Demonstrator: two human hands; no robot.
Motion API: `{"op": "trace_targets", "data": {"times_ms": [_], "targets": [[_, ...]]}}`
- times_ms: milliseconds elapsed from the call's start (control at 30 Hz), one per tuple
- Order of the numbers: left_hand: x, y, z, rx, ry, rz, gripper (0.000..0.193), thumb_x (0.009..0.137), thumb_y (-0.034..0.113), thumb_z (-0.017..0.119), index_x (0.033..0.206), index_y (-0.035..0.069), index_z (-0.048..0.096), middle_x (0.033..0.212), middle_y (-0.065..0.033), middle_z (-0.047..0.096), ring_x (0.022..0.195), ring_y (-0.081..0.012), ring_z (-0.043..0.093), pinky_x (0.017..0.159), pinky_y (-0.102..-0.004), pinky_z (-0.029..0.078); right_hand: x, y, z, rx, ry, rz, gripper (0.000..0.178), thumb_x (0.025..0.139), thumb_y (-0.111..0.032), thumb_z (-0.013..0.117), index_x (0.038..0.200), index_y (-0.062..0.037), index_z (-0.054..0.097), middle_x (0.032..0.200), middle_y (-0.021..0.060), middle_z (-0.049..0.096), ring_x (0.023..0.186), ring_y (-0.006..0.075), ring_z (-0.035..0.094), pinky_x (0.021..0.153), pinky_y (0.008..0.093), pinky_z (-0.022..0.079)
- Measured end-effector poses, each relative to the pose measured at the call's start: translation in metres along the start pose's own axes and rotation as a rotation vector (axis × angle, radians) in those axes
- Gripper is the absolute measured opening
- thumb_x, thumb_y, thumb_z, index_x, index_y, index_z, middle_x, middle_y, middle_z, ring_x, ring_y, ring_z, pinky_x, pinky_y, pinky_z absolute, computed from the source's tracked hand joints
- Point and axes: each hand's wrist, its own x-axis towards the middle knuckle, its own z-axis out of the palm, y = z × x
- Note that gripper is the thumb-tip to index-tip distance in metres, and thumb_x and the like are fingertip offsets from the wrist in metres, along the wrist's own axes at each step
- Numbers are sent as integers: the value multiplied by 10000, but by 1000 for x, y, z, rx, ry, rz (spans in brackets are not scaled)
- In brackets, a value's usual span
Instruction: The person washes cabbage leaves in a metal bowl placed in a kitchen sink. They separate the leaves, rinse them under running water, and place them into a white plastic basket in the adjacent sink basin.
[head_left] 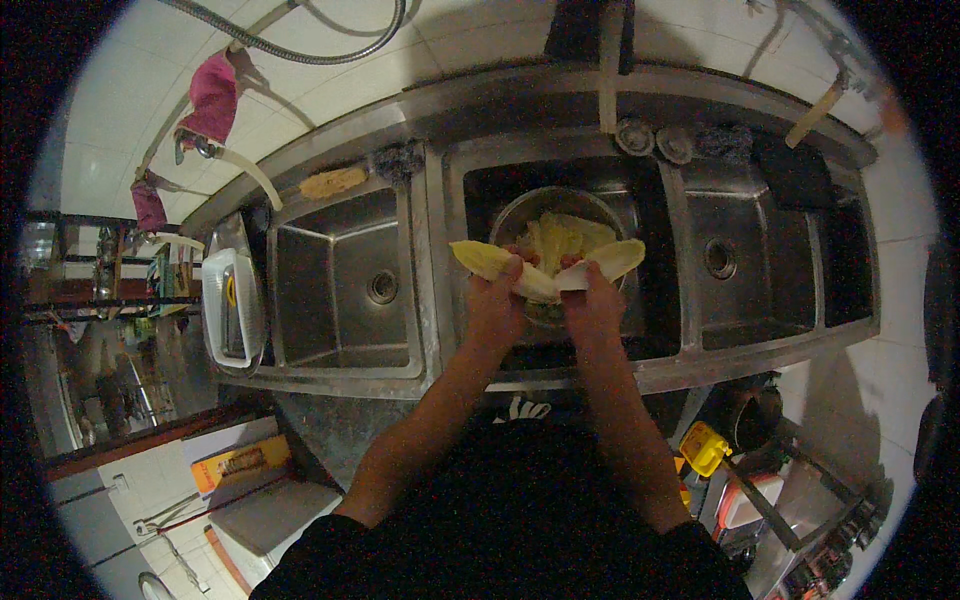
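Note:
My left hand (495,302) is closed on a long, pale yellow cabbage leaf (478,257), its tip pointing out to the left. Gripped in my right hand (593,302) is another pale cabbage leaf (624,260), white at its base and pointing to the right. The inner ends of both come close together; I cannot tell whether they are joined. Both hands are over a round metal bowl (507,214) in the middle sink (648,215). More yellowish leaves (575,234) lie in the bowl, partly hidden by my hands.
Steel sinks with drains lie to the left (340,260) and right (755,262). A white plastic tub (218,300) stands at the far left. On the back ledge are a tan sponge (334,183), dark scourers (400,160) and round metal scrubbers (635,138). Taps (608,80) reach over the sinks.

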Motion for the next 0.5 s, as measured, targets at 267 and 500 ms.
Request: {"op": "trace_targets", "data": {"times_ms": [267, 500], "targets": [[-32, 48, 9, 724, 6, 402, 327, 1010, 112, 641, 1303, 34, 518, 1189, -146, 665, 1117, -302, 647, 1027, -477, 533, 68, 54, -37, -101, -49, -106, 351, 1087, -168, 511, 1377, 27, 489, 1286, 161, 624, 1136, 311, 647, 988, 467, 568], [-23, 87, 18, -71, -150, -32, 524, 1036, 199, 602, 1461, -33, 401, 1376, -237, 607, 1269, -344, 602, 1110, -493, 483, 100, 44, -68, -605, -86, -250, 429, 1048, -277, 591, 1402, -49, 505, 1270, 137, 644, 1079, 265, 664, 908, 427, 574]]}}
